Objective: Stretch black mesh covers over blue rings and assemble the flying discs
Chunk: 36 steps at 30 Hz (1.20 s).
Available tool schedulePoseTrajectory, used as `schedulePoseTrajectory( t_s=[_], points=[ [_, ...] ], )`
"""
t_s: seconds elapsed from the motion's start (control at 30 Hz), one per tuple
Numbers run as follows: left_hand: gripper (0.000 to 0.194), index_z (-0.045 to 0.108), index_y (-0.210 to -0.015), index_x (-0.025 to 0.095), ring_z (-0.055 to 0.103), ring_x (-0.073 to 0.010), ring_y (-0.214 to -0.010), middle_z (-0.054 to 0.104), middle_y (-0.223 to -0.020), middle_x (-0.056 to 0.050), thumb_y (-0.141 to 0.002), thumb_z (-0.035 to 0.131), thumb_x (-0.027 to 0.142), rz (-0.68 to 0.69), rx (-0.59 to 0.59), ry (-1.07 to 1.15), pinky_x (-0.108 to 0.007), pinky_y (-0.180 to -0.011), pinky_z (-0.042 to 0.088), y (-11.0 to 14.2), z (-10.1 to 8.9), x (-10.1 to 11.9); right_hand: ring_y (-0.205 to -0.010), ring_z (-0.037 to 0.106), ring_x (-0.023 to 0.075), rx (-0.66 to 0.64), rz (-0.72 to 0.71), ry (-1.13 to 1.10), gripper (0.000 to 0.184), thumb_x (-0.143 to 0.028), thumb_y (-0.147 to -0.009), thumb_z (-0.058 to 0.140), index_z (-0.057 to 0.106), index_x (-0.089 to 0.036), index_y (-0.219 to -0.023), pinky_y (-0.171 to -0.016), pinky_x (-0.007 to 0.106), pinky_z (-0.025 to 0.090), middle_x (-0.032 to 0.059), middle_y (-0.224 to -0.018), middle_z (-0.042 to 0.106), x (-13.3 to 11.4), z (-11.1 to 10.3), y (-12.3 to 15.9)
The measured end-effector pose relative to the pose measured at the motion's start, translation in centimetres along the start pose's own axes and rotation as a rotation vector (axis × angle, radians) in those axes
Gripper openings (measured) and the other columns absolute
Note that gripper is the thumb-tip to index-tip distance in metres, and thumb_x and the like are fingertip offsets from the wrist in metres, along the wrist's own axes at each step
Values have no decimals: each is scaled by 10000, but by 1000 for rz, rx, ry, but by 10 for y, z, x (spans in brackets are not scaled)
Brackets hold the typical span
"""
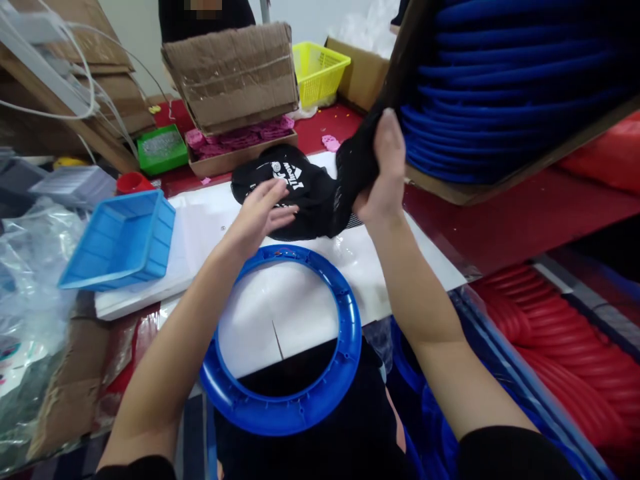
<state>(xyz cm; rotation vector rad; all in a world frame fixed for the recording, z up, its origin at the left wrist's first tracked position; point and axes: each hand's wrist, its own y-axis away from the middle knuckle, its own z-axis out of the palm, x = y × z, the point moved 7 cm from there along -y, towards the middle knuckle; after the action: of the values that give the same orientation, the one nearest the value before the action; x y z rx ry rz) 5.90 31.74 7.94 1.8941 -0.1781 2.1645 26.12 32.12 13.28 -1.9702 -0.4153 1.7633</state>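
Observation:
A blue plastic ring point(351, 327) lies in front of me, partly on the white sheet and partly over the table edge toward my lap. Beyond it is a heap of black cloth point(315, 203) with white printing. My right hand point(384, 170) is closed on the cloth's right end and lifts part of it beside the carton of blue rings. My left hand point(264, 212) hovers at the cloth's left front with fingers stretched and apart; whether its fingertips touch the cloth I cannot tell.
Blue rings point(490, 87) fill a carton at upper right; red rings point(565, 353) are stacked below. To the left stands a light-blue bin point(120, 240). Behind are a green tray point(161, 150), a box of pink pieces point(240, 143) and a yellow basket point(320, 73). A person stands opposite.

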Motion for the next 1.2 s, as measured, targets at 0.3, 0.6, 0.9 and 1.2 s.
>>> schedulePoseTrajectory(
  t_s=[0.3, 0.6, 0.9, 1.2],
  points=[
    [502, 692, -1181, 216, 768, -287, -1061, 789, -1055, -77, -795, 895, 466, -20, -86, 13, -417, -943, 620, 89, -17, -16, -1124, 757, 223, -976, 341, -511, 570, -738, -990, 632, 791, -202, -1102, -965, 357, 646, 96, -1172, 797, -36, 105, 81],
    [429, 765, -1016, 147, 742, -206, -782, 803, -893, -60, -729, 945, 410, -213, -155, 101, -287, -726, 569, 99, -56, -37, -790, 668, 123, -572, 201, -294, 367, -455, -936, 820, 695, -168, -1127, -673, 230, 549, 16, -928, 724, 1, 109, 61],
    [307, 757, -878, 153, 661, -140, -706, 743, -781, -29, -763, 869, 415, -292, -365, -216, -230, -634, 491, 105, -67, -28, -747, 608, 140, -1217, 532, -205, 409, -518, -909, 791, 640, -179, -1082, -634, 246, 457, -14, -851, 669, 6, 139, 116],
    [264, 632, -899, 197, 663, -149, -690, 687, -814, -8, -961, 664, 452, 35, -205, -791, -274, -656, 511, 98, -76, -24, -608, 546, 146, -1486, 361, 651, 117, -302, -1011, 598, 634, -195, -978, -565, 288, 369, -12, -768, 613, 18, 124, 121]
  ],
)
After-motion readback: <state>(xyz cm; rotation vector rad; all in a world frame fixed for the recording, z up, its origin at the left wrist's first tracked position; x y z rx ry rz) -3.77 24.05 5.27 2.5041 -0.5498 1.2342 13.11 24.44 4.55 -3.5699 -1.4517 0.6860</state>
